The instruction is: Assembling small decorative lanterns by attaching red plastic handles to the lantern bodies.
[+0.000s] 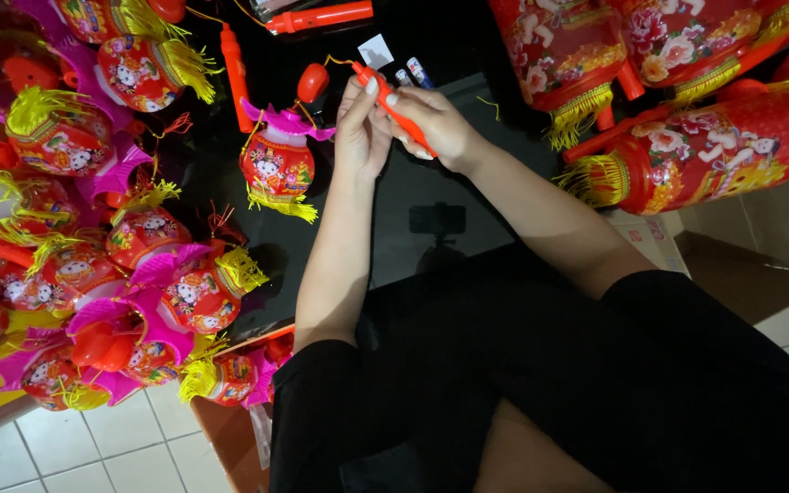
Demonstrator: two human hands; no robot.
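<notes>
Both hands meet over a dark glossy surface [431, 192], and between them runs an orange plastic stick [394, 111], slanting from upper left to lower right. The right hand [436, 123] has its grip clamped on the stick, fingers wrapped over the lower part so that only the top end and a short tip past the knuckles show. The left hand [361, 128] stands upright against the stick's upper end, fingertips closed together on it. From the stick's top a thin yellow cord leads left of the grip to a small round lantern [278, 164] with a pink frilled collar, a red bulb-shaped cap and yellow fringe, which sits just beside the left hand. Beyond the grip lie a white slip of paper [375, 50] and a few small batteries [413, 73]. Far left of the grip a heap of like lanterns [93, 228] crowds the surface; well to the right lie large red drum-shaped lanterns [714, 151] with flower prints.
</notes>
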